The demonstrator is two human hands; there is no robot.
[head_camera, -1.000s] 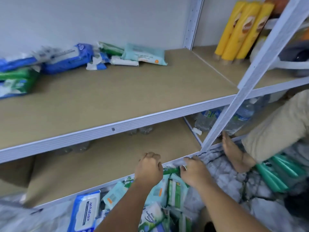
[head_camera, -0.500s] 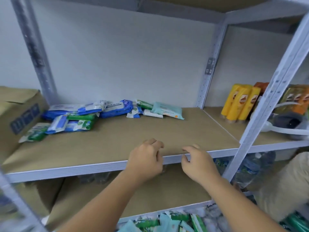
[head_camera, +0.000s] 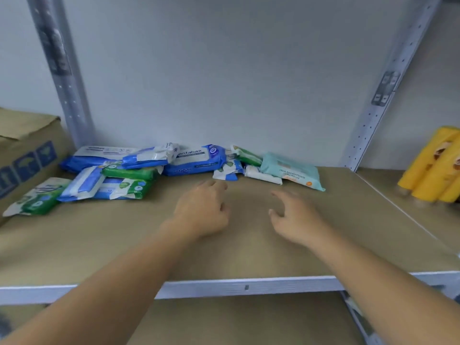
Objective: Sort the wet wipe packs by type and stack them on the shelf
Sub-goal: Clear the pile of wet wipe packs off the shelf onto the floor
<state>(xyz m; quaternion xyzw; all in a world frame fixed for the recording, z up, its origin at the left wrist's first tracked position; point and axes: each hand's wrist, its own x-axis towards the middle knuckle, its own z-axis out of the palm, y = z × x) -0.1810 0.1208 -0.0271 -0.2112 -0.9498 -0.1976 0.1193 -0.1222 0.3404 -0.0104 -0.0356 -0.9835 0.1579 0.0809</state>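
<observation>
Several wet wipe packs lie loosely along the back of the brown shelf (head_camera: 348, 232). A blue "antabax" pack (head_camera: 196, 159) sits mid-back, green packs (head_camera: 129, 173) and blue-white packs (head_camera: 82, 181) lie to its left, and a pale teal pack (head_camera: 291, 174) lies to its right. My left hand (head_camera: 202, 210) hovers over the shelf just in front of the blue pack, fingers loosely bent, holding nothing. My right hand (head_camera: 295, 215) reaches out beside it with fingers spread, empty, a short way in front of the teal pack.
A cardboard box (head_camera: 22, 150) stands at the left end of the shelf. Yellow bottles (head_camera: 433, 170) stand on the neighbouring shelf to the right. White metal uprights (head_camera: 62, 78) frame the bay, and a lower shelf board (head_camera: 236, 319) shows below the front rail.
Both hands rose from the packs on the floor, empty, and now reach over the middle shelf toward the packs at the back. The view tilted up with them.
</observation>
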